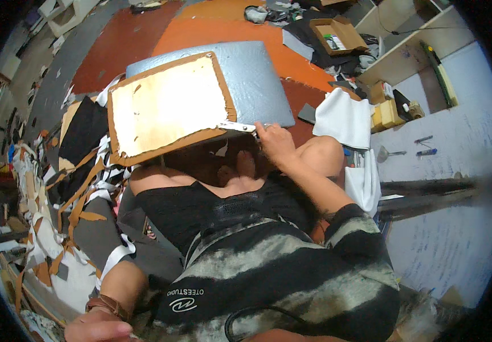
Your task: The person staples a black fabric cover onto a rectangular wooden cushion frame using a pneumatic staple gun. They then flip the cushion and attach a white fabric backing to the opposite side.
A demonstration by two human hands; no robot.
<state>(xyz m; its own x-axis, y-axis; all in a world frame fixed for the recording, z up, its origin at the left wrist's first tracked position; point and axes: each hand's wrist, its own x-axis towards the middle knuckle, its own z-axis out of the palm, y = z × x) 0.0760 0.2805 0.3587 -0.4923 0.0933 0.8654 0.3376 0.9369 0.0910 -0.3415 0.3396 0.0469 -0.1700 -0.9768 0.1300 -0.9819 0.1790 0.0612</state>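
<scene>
Panel [169, 105] of pale board w/ brown leather border sits tilted across your lap, far edge resting on a grey padded sheet [257, 77] that lies on the orange-red floor [211, 28]. Your right hand [274, 142] is at the panel's lower right corner, fingers closed on a slim metal tool [235, 126] — looks like a blade or scissors, can't tell which — its tip laid against the brown edge. Ring shows on one finger. Your left hand [98, 328] is down at the lower edge of the view, near your hip, wrist w/ a brown strap; fingers seem curled but whether it holds anything can't be told, mostly cut off.

Left of you — heap of brown and white leather offcuts [69, 194], strips and scraps piled thick. White cloth [345, 117] just beside your right knee. Farther right, a pale desk [445, 142] w/ small tools on it. Open cardboard box [337, 35] on the floor up top, well apart from the panel.
</scene>
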